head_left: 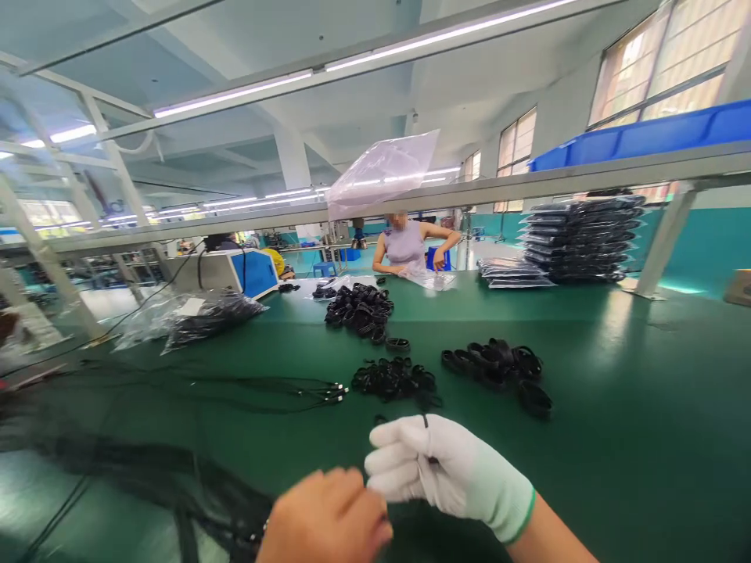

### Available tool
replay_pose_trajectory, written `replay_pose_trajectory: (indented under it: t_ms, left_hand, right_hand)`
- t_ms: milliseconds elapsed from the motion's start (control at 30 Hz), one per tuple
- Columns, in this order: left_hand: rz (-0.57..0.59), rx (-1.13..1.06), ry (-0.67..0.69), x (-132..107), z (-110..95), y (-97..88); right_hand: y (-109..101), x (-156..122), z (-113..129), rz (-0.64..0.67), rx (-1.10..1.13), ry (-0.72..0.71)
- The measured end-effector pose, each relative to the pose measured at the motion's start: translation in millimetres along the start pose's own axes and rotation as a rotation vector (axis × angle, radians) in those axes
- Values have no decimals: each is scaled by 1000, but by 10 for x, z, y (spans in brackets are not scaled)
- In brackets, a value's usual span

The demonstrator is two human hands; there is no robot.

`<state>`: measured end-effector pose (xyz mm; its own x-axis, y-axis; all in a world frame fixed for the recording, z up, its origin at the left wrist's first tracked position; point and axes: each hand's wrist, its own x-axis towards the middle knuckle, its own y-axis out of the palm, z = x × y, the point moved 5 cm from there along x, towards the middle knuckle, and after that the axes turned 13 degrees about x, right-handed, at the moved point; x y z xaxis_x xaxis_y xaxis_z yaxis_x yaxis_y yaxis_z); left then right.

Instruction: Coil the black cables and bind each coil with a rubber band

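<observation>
My right hand (434, 469), in a white glove with a green cuff, has its fingers curled inward. A thin black band (426, 422) shows at the top of its index finger, and a dark bit shows by the palm; most of it is hidden. Close against those gloved fingertips, my bare left hand (328, 516) is closed and smeared by motion. What its fingers hold, if anything, cannot be made out. Just beyond the hands lies a heap of small black loops (396, 379). Black cables with white-tipped connectors (337, 391) stretch across the green table at left.
Two more piles of black looped straps (359, 309) (498, 363) lie farther out. Blurred black cables (176, 477) fill the lower left. Bagged goods (580, 238) are stacked at back right. Across the table, a person (404, 246) handles clear plastic. A shelf rail (493, 188) spans above.
</observation>
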<state>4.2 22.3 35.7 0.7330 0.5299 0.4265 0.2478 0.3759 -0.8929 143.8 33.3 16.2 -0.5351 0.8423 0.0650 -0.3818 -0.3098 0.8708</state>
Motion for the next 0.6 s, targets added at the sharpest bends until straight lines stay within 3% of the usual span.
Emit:
replay_pose_trajectory:
  t_ms: [133, 233, 333, 433, 600]
  left_hand:
    - [172, -172, -64, 406, 178, -352]
    - [245, -391, -159, 544, 238, -354]
    - [261, -506, -230, 574, 273, -202]
    - [268, -580, -214, 565, 297, 26]
    - [277, -450, -264, 319, 407, 478]
  right_hand:
    - [33, -44, -310, 118, -78, 207]
    - [58, -44, -443, 134, 33, 311]
    - [81, -27, -514, 110, 132, 367]
    - [152, -4, -490, 109, 232, 324]
    - [274, 44, -161, 165, 348, -19]
